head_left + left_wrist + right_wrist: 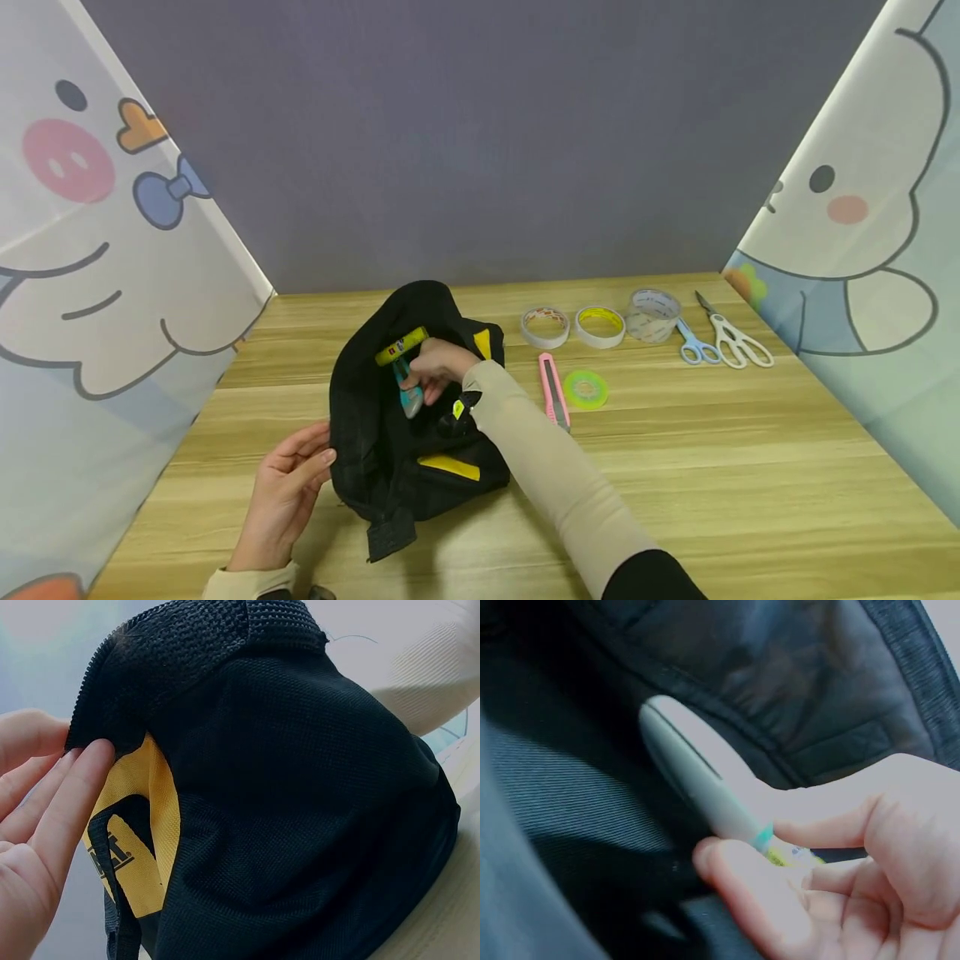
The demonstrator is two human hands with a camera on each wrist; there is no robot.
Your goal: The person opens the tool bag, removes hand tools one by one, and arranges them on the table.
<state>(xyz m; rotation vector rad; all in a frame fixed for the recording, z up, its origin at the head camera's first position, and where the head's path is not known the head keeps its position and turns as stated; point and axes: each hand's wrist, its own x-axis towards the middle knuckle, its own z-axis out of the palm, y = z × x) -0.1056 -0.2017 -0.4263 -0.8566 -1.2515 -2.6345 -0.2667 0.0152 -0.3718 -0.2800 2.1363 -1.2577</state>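
A black tool bag [348,417] with yellow patches lies with its mouth towards me. My left hand [288,487] pinches the near left rim between thumb and fingers; the left wrist view shows the fingertips at the bag's webbing edge [180,656]. Inside the bag, my right hand [438,367] holds a slim teal-and-grey tool [410,402] with a rounded end. Its grey body [694,761], with a dark slit along it, sticks out past the thumb and fingers in the right wrist view. Beside it in the bag rests a yellow glue stick [401,346].
Right of the bag lie a pink utility knife [552,387] and a round green tape [586,389]. Further back are white tape rolls [545,341], clear tape [652,317], blue scissors [697,346] and white scissors [738,340]. Grey and cartoon-printed panels enclose the wooden table [712,467].
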